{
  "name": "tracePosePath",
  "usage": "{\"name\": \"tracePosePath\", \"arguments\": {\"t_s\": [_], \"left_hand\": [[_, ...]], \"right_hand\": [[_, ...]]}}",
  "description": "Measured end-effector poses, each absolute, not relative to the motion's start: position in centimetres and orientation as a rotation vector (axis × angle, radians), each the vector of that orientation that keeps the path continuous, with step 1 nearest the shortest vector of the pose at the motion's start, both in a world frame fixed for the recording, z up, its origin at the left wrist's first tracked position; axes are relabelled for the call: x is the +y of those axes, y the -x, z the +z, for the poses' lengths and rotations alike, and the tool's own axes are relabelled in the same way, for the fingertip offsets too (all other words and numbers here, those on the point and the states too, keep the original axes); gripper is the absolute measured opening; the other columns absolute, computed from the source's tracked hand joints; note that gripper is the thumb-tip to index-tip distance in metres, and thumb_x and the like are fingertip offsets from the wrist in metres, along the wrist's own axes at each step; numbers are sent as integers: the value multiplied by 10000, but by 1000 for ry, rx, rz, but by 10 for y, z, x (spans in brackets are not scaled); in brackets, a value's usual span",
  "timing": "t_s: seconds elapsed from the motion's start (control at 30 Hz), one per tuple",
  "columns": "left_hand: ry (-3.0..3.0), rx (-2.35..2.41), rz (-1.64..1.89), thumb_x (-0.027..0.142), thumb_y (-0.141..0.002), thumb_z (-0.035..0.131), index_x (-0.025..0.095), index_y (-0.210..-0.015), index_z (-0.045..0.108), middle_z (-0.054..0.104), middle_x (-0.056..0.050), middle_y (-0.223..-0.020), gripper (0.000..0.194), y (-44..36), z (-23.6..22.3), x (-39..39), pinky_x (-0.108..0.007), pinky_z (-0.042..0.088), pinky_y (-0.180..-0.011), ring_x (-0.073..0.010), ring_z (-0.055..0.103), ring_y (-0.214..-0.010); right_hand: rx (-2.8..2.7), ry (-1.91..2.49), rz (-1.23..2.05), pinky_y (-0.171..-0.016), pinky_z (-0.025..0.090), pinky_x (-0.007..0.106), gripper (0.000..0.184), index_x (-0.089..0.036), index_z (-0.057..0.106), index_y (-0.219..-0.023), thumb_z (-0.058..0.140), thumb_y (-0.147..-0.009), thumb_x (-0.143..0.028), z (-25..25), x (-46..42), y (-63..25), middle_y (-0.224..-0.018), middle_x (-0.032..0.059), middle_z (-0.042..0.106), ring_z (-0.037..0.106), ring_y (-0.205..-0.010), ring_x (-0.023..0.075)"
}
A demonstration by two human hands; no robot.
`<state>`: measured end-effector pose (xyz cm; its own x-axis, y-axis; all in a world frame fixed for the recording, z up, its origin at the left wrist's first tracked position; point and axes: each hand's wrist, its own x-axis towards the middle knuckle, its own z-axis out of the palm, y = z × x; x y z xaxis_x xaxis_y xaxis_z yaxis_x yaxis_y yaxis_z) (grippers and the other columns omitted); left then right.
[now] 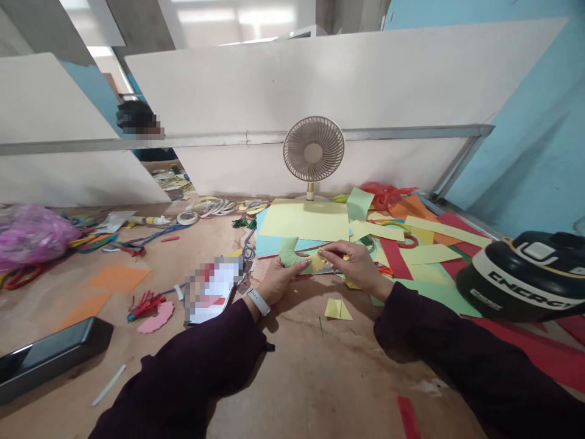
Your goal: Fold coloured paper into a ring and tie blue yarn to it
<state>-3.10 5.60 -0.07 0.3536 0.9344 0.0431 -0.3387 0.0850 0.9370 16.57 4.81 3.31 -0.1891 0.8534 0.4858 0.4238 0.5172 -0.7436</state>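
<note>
My left hand, with a white watch band at its wrist, is closed on a curved, pleated light green paper piece. Pinched in the fingertips of my right hand is a small yellow paper piece, which meets the green one; whether the two are joined I cannot tell. Just below my hands lies a creased yellow paper scrap on the wooden table. Behind them, a pale yellow sheet rests on blue sheets.
A small fan stands at the back before a white partition. Left of my hands lies a lit phone; further left is a black case. Coloured paper strips and a black jug crowd the right. A person's head shows beyond the partition.
</note>
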Motion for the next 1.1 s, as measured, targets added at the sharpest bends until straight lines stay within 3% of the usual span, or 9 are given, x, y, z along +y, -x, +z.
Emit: {"name": "tracePosePath", "arguments": {"t_s": [0.17,0.4,0.6,0.87,1.1], "left_hand": [[-1073,729,1088,345,-704,805,164,-974,709,711,-46,-914,339,31,2,54,-296,556,-732,-181,662,-831],[-1008,738,1093,382,-656,829,166,-923,698,706,-36,-926,367,30,0,55,-299,552,-752,-170,657,-834],[-984,734,1086,381,-647,835,171,-933,693,710,-39,-944,382,30,0,56,-298,553,-749,-175,662,-853],[-1026,734,1047,377,-653,831,150,-905,716,710,-46,-877,358,30,-2,55,-291,545,-718,-169,654,-792],[-1056,735,1058,400,-666,821,150,-972,699,707,-67,-954,414,30,0,56,-301,554,-731,-186,661,-843]], "right_hand": [[-1810,1104,699,-481,486,249,289,-164,721,-823,626,-844,-437,33,48,-165,-766,43,718,582,-488,119],[-2004,1010,396,-593,458,260,257,-164,724,-822,586,-888,-370,43,47,-170,-739,48,705,595,-617,139],[-2001,1055,614,-531,465,243,290,-167,716,-822,603,-870,-430,40,52,-177,-680,26,693,588,-533,127],[-1882,1062,785,-548,496,249,278,-158,717,-840,625,-852,-420,33,47,-165,-724,36,698,624,-563,137],[-1898,1035,862,-613,525,267,290,-152,749,-897,643,-832,-414,33,51,-170,-811,63,733,658,-670,159]]}}
